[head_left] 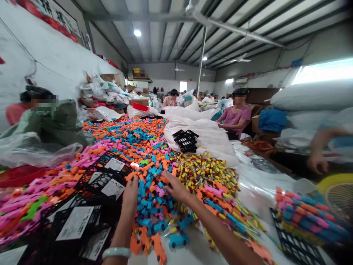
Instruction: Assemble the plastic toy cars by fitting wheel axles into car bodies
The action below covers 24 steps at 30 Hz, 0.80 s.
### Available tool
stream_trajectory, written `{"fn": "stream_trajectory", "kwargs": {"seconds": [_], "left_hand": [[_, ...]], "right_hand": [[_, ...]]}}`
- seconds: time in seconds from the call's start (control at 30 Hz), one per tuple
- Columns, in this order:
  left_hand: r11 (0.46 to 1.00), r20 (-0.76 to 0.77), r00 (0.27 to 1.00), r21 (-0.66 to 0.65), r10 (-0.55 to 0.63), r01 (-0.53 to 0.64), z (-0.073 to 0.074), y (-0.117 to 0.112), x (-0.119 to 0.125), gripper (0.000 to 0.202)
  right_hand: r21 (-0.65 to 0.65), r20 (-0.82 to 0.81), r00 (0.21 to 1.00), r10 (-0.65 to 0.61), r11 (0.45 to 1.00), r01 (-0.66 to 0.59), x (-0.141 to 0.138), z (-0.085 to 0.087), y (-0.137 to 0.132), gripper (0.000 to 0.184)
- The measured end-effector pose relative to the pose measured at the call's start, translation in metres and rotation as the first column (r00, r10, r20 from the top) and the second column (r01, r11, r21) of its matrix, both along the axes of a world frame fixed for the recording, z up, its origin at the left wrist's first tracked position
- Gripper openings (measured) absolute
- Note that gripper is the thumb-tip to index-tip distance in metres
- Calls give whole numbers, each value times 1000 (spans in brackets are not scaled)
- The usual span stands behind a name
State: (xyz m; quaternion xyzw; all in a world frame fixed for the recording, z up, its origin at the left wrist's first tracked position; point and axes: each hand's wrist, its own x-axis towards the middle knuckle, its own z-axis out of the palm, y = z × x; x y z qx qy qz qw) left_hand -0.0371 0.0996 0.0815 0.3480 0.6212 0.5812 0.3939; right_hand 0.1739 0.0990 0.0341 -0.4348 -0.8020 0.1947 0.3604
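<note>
A heap of small plastic toy cars [146,184] in blue, orange and pink lies between my hands. My left hand [131,187], with a pale bangle on its wrist, reaches into its left side; the fingers look apart, and orange cars touch or partly hide their tips. Over the right side, my right hand [176,188] has its fingers spread among the cars, with nothing visibly gripped. Just right of it are small yellow-and-red capped tubes [206,171]. Near my left forearm, black openwork plastic trays [106,162] with white labels lie stacked.
More black trays [186,140] rest on a white sack [204,127] ahead. At right, a packed bundle of coloured toys [306,213] sits near a yellow-rimmed fan [338,195]. A red basin [20,176] stands at left. Several people sit around, and another person's hand [318,163] shows at right.
</note>
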Motion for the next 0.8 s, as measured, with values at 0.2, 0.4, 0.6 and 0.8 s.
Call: {"fn": "stream_trajectory", "kwargs": {"seconds": [0.2,0.4,0.6,0.8], "left_hand": [[965,-602,782,70,-162,254,-51,-71,6,41],[913,-852,510,112,-114,392,-145,-154,-8,43],[891,-911,410,153,-40,428,-164,-208,-6,60],[866,-951,299,79,-84,493,-150,-209,-1,65]], "right_hand": [[125,19,972,-236,965,232,6,-30,-98,53],[133,90,900,-426,901,413,20,-98,-192,60],[72,264,879,-397,917,393,15,-114,-211,70],[152,242,837,-490,871,466,3,-98,-191,60]]}}
